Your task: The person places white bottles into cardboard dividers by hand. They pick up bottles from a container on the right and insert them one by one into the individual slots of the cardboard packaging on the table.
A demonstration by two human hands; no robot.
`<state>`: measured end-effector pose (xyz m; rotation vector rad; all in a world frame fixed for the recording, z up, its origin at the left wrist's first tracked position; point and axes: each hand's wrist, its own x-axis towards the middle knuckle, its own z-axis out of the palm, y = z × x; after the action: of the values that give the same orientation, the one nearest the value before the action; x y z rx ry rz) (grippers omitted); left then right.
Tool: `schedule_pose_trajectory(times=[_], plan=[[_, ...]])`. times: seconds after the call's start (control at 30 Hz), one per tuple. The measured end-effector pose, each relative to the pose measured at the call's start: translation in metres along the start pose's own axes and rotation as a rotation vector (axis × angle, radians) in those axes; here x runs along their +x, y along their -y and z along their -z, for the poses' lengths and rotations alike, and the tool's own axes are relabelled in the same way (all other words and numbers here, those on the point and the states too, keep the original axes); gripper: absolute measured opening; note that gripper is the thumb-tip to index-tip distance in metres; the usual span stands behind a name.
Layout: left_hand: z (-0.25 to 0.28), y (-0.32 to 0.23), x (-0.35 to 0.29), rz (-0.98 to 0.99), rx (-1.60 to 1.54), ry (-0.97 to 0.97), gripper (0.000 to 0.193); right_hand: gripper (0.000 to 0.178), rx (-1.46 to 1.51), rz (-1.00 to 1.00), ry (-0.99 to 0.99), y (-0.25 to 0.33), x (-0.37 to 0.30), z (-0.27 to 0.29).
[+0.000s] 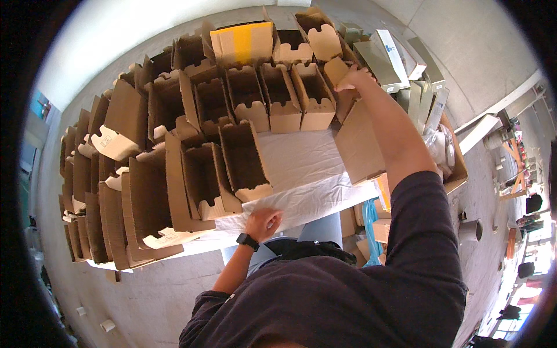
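Observation:
My right hand reaches far forward, its fingers bent over the edge of a brown cardboard bin at the right end of the rows. Close to me, my left hand is loosely curled at the front edge of the white-covered table, with nothing visible in it. Just left of it stands an open-topped cardboard bin with a notched front. Another open bin is beside the one under my right hand. A flat cardboard panel slants below my right forearm.
Rows of open cardboard bins crowd the table's left and back. One bin has a yellow-striped panel. Grey-green boxes are piled at the far right, beside clear plastic wrapping. Blue strapping hangs below the table edge.

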<state>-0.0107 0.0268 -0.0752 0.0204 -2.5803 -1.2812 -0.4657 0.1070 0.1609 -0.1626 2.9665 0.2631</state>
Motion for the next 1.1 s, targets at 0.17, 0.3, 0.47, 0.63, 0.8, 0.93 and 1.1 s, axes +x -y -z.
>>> schedule_pose_trajectory(times=[0.17,0.3,0.47,0.63,0.8,0.93,1.1], plan=[[-0.002,0.000,0.001,0.002,0.029,0.003,0.015,0.069,-0.191,0.148,0.303,0.009,0.032,0.001],[0.007,-0.001,-0.001,-0.038,0.022,-0.023,0.014,0.068,0.203,0.273,-0.269,0.020,0.029,0.010],[0.002,-0.005,0.002,0.014,-0.003,0.023,0.014,0.076,0.251,0.560,-0.693,0.028,0.002,0.064],[-0.007,0.005,-0.001,-0.048,-0.003,-0.073,0.014,0.090,0.012,0.687,-0.497,0.058,0.017,0.064],[-0.005,0.001,0.007,-0.024,0.031,-0.024,0.012,0.060,-0.142,0.610,-0.626,0.063,0.079,0.038],[-0.008,0.009,-0.002,-0.015,0.086,-0.067,0.011,0.033,-0.073,0.456,-0.545,0.060,0.013,0.057],[-0.012,0.006,0.004,-0.038,0.028,-0.096,0.011,0.020,0.215,0.372,-0.848,0.025,0.017,0.075]])
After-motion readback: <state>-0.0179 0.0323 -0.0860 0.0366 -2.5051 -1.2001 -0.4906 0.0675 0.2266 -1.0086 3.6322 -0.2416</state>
